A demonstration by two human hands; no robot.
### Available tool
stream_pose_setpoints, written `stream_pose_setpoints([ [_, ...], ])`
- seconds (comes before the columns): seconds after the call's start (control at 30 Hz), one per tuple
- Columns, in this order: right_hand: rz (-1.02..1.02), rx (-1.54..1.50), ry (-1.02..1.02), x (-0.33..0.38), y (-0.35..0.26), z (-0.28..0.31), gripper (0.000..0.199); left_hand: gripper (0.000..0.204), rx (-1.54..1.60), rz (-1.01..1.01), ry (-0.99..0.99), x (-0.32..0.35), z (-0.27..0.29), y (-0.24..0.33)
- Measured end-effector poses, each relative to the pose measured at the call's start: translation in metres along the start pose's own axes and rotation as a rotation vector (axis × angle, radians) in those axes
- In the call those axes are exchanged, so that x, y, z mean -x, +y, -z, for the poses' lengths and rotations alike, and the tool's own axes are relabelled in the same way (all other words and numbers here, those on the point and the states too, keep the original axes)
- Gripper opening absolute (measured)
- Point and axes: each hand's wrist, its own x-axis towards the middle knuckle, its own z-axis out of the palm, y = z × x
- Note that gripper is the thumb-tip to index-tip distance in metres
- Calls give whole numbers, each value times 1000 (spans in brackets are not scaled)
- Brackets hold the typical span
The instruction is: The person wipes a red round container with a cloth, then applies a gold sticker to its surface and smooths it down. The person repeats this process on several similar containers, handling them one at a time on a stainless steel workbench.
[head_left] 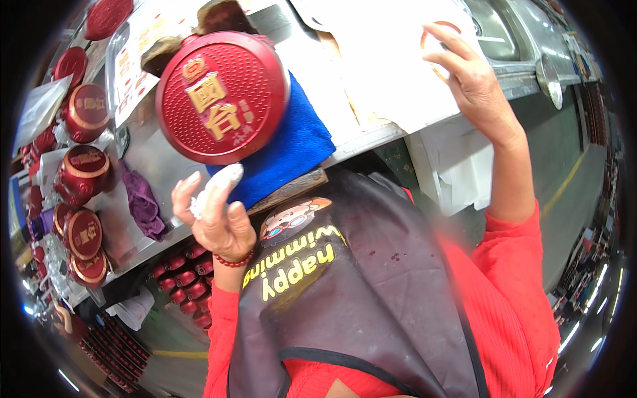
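A dark red round jar with a dimpled face and raised gold characters lies on a blue cloth, propped against dark blocks. Just below its near rim is my left hand, fingers apart and half bent, with a white covering on one fingertip and a small white bit between the fingers. At the far right my right hand reaches over a bright white sheet. Its fingers are stretched apart over a round red-edged label; glare hides whether they touch it.
Several red jars stand along the left of the metal table, near a purple rag. Printed label sheets lie behind them. A wooden strip edges the blue cloth. At the right are a metal sink and a white bin.
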Motion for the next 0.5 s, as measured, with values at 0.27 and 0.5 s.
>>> stream_pose_setpoints([
  [0.27,-178,298,-212,70,30,-27,39,27,56,46,101,-8,-8,-1],
  [0.5,-98,152,-94,36,47,-24,38,27,-15,37,62,-10,-4,5],
])
